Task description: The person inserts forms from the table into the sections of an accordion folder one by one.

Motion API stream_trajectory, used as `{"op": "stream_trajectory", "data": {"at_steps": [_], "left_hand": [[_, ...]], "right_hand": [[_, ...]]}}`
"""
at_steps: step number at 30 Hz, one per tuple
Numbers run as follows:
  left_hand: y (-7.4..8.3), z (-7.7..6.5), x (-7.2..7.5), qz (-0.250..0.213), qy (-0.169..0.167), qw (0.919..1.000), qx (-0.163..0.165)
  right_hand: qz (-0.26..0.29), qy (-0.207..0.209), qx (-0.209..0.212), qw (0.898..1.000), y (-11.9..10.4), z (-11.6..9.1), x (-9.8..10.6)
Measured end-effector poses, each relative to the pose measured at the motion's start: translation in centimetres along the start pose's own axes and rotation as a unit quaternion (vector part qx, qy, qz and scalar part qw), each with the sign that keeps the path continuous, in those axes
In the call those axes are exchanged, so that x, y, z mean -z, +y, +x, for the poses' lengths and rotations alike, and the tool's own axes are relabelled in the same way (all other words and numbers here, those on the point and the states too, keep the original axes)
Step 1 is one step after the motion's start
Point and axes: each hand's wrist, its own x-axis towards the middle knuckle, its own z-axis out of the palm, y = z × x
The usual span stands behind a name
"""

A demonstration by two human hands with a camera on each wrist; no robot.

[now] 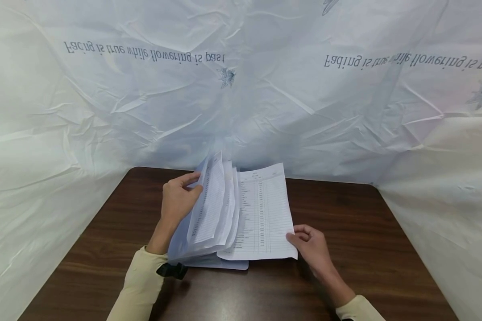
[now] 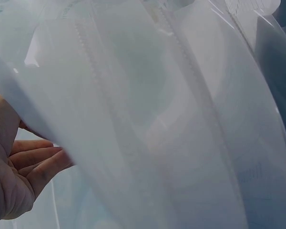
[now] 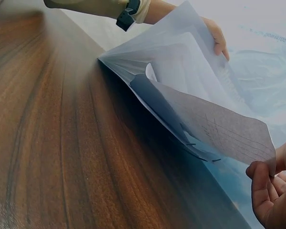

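A blue display folder (image 1: 237,264) with clear plastic sleeves lies on the table, its sleeves raised and fanned toward the left. My left hand (image 1: 178,198) pinches the edge of the lifted cover and sleeves (image 1: 210,211) between thumb and fingers. Up close in the left wrist view, the translucent sleeves (image 2: 148,109) fill most of the picture. With thumb and fingers, my right hand (image 1: 311,247) pinches the lower right edge of a printed paper sheet (image 1: 265,214). Columns of text run down this sheet, and its left side overlaps the sleeves. It bends upward in the right wrist view.
The dark brown wooden table (image 1: 337,205) extends on both sides of the folder. Behind and beside it hangs a wrinkled white plastic sheet (image 1: 241,111) with printed lettering. A black band (image 1: 172,270) is worn on the left wrist.
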Motion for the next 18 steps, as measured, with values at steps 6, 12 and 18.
{"op": "stream_trajectory", "data": {"at_steps": [6,12,18], "left_hand": [[0.13,-0.02,0.03,0.001,-0.002,1.0,0.004],[0.0,-0.02,-0.01,0.001,-0.005,1.0,0.006],[-0.04,0.01,0.0,-0.004,-0.004,1.0,0.004]], "right_hand": [[0.005,0.003,0.012,1.0,0.02,0.07,-0.09],[0.005,0.016,0.015,1.0,-0.05,0.38,-0.56],[0.001,-0.002,0.016,1.0,-0.24,0.0,-0.96]]}}
